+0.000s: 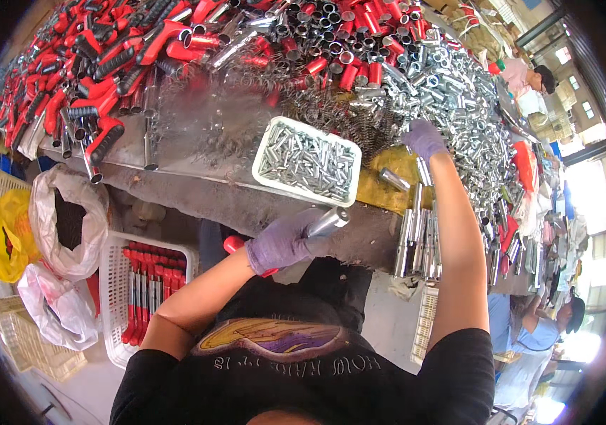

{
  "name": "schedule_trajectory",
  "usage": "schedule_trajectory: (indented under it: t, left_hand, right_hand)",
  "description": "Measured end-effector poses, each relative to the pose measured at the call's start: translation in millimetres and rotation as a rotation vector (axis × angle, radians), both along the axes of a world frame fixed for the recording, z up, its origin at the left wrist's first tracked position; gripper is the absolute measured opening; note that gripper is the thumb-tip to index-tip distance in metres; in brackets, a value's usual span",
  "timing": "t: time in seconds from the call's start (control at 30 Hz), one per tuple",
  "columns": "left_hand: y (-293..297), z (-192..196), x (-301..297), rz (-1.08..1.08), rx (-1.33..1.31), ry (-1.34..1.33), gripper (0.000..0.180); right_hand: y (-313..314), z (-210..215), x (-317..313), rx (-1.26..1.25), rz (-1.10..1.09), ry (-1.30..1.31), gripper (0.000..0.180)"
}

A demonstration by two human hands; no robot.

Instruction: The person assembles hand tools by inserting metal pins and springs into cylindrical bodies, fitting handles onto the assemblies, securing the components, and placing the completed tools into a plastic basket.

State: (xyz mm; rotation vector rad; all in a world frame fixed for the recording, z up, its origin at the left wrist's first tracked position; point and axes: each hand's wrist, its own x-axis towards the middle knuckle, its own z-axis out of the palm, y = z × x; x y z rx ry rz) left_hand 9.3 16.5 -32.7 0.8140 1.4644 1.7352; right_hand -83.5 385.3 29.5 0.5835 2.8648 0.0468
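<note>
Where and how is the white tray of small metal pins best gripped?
Probably by the rim at its two short ends, one hand coming from each side. The white tray is oblong and open, heaped with loose metal pins, so lifting one end alone might spill them. The left hand holds a metal tube, so it would likely need freeing first.

Metal tube (328,222) gripped in gloved left hand (279,241); right hand (425,139) placed beside heap of silver parts (459,106). White tray (296,190) filled with small pins (308,160); red-handled tools (161,44) piled at far left.
</note>
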Motion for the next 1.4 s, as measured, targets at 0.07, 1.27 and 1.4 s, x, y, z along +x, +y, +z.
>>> schedule_trajectory:
  t: [0.07,1.27,1.4]
  left_hand:
    - [-1,6,1,0.042,0.056,-0.044,0.041]
    - [-2,1,4,0.123,-0.132,0.194,0.040]
    - [-1,2,1,0.135,-0.101,0.260,0.039]
  right_hand:
    - [-49,30,17,-0.216,-0.022,0.235,0.041]
    - [-18,38,14,-1.326,-0.129,0.773,0.019]
    - [-103,75,80,-1.318,0.092,0.432,0.022]
